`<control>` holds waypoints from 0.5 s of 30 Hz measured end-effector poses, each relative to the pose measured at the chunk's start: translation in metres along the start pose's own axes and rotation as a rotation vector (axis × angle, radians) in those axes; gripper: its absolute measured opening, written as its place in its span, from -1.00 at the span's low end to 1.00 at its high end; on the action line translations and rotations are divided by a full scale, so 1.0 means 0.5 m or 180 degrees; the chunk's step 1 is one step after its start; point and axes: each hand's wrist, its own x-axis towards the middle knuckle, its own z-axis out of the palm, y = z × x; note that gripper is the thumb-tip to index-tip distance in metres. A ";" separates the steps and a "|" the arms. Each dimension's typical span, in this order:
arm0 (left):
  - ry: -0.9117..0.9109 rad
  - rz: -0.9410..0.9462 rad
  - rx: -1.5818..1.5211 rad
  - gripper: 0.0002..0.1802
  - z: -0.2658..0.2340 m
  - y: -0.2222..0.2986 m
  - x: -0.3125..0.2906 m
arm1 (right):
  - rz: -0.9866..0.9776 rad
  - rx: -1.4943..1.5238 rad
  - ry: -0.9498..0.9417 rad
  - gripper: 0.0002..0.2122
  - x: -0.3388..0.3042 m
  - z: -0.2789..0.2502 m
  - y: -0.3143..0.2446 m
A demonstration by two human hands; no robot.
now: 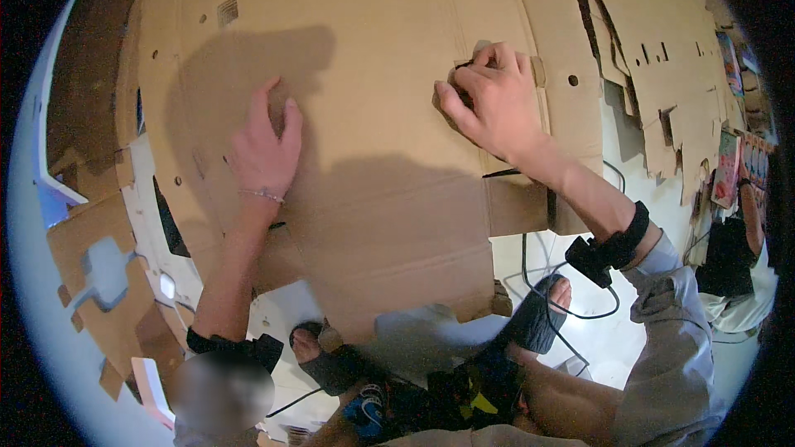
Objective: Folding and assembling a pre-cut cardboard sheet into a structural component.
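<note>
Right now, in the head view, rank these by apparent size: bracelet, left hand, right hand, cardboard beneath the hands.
Largest to smallest:
1. Cardboard
2. Left hand and right hand: too alike to rank
3. Bracelet

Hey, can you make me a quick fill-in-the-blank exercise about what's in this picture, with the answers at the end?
1. The large brown sheet beneath both hands is made of ____.
2. The jewellery worn at the wrist of the left hand is a thin ____.
3. Behind the right hand, the forearm wears a strap whose colour is ____.

Missing words: cardboard; bracelet; black.
</note>
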 end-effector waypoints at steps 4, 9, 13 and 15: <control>0.0556 0.0644 0.0152 -0.62 -0.005 0.003 0.059 | 0.0074 0.0002 -0.0055 -0.69 0.050 0.017 0.012; 0.0330 0.0391 0.0531 -0.63 0.007 0.007 0.128 | 0.0170 -0.0215 -0.0085 -0.66 0.112 0.022 0.025; 0.0359 0.0227 0.0579 -0.61 0.009 0.014 0.165 | 0.0021 -0.0272 0.0136 -0.66 0.131 0.035 0.050; -0.0052 0.0143 0.0697 -0.59 0.001 0.025 0.171 | 0.0102 -0.0409 0.0066 -0.67 0.128 0.032 0.050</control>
